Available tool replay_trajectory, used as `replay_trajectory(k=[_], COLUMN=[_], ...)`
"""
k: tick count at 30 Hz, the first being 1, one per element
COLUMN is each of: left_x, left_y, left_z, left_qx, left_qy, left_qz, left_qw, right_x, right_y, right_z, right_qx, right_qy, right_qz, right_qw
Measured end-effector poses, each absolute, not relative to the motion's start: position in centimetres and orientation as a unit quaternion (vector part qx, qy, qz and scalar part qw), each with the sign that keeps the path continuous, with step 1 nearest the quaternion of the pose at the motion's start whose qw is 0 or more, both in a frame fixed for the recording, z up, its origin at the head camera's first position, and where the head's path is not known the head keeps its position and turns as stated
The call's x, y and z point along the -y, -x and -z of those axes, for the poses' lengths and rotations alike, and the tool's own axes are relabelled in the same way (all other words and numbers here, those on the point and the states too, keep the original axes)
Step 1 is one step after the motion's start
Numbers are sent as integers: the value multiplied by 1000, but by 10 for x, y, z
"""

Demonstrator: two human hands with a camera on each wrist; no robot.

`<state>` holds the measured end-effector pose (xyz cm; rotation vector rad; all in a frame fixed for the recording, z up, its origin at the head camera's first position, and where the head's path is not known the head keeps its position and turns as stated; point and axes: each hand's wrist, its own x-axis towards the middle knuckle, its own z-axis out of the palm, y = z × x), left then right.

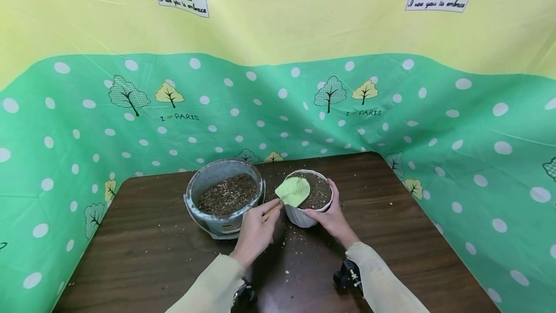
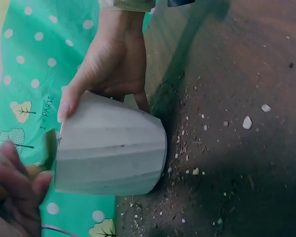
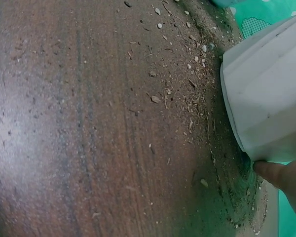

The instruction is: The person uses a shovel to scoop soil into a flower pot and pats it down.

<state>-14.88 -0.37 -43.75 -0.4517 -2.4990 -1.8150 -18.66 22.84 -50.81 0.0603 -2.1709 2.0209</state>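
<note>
My left hand (image 1: 256,230) grips the wooden handle of a small trowel with a light green blade (image 1: 292,192). Soil dusts the blade, which lies over the left part of a white plant pot (image 1: 300,217). Dark soil (image 1: 319,193) fills the pot close to its rim. On the pot's right side, my right hand (image 1: 333,215) holds it, with the thumb at the rim. From the left wrist view, the pot's ribbed wall (image 2: 111,153) shows between both hands, and the trowel blade appears edge-on. In the right wrist view a fingertip (image 3: 269,170) touches the pot's base.
Left of the pot stands a grey bucket (image 1: 230,226) with a wire handle, partly filled with soil (image 1: 228,194). Soil crumbs and pale bits are scattered over the dark wooden table (image 1: 143,235). A green and yellow printed cloth (image 1: 260,91) hangs behind and beside the table.
</note>
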Motion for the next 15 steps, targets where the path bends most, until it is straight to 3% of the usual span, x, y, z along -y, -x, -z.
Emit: replay_trajectory(k=[8, 15], left_x=[11, 39], left_y=[143, 146], left_z=[432, 402], left_qx=[795, 789], left_qy=[168, 142], left_qz=[583, 597], left_qw=[-1, -17], right_x=[-227, -231], right_y=[188, 187], right_z=[508, 505], right_qx=[730, 741], right_qy=[-18, -25], right_qz=[-677, -666], right_qw=[87, 81])
